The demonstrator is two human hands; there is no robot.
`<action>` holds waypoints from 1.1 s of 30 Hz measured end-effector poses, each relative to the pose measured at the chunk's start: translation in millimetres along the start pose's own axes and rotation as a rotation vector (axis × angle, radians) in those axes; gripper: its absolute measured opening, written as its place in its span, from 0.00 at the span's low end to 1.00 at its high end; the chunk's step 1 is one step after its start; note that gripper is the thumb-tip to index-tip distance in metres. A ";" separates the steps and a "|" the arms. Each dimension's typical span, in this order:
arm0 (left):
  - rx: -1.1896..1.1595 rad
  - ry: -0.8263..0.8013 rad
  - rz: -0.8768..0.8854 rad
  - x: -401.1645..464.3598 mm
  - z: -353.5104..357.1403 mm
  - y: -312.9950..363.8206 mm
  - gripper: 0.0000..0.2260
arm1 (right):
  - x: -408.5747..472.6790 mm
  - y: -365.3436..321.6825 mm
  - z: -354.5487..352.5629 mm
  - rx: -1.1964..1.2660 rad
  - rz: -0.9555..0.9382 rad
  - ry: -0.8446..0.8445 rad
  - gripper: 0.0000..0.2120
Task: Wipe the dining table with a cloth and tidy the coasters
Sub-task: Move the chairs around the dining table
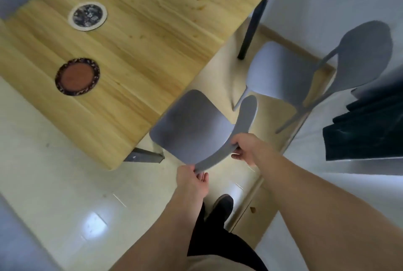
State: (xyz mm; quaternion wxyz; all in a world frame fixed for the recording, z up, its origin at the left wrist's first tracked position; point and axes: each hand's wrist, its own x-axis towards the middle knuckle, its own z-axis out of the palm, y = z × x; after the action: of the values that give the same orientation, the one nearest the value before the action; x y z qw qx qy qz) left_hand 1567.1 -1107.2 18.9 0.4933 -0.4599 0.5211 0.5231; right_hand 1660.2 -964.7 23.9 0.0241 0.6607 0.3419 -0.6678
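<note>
Currently both hands grip the curved back of a grey plastic chair [192,127] — the left hand [192,180] curled round its lower end, the right hand [248,148] round its middle. At ten o'clock of the chair lies the pale wooden dining table [152,31]. On it rest two round coasters, well apart — a brown dark-rimmed coaster [77,76] and, at twelve o'clock of it, a white-rimmed dark patterned coaster [87,16]. A second grey chair [305,70] stands at two o'clock.
</note>
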 end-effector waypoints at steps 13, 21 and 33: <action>-0.329 -0.309 0.225 17.4 -6.5 105.9 0.20 | -4.2 -71.3 103.0 0.055 -0.027 -0.018 0.04; -0.561 -0.313 0.223 39.1 -1.9 123.9 0.23 | 23.1 -86.9 126.3 0.123 -0.020 -0.118 0.14; -0.602 -0.045 0.263 86.3 36.2 123.4 0.26 | 93.3 -119.1 104.7 -0.287 0.100 -0.305 0.11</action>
State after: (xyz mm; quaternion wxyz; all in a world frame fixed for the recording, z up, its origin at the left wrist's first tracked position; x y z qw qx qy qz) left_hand 1437.7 -1064.2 -54.5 0.2747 -0.5023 0.3869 0.7229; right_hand 1500.1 -885.6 -20.6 0.2024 0.5580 0.3927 -0.7024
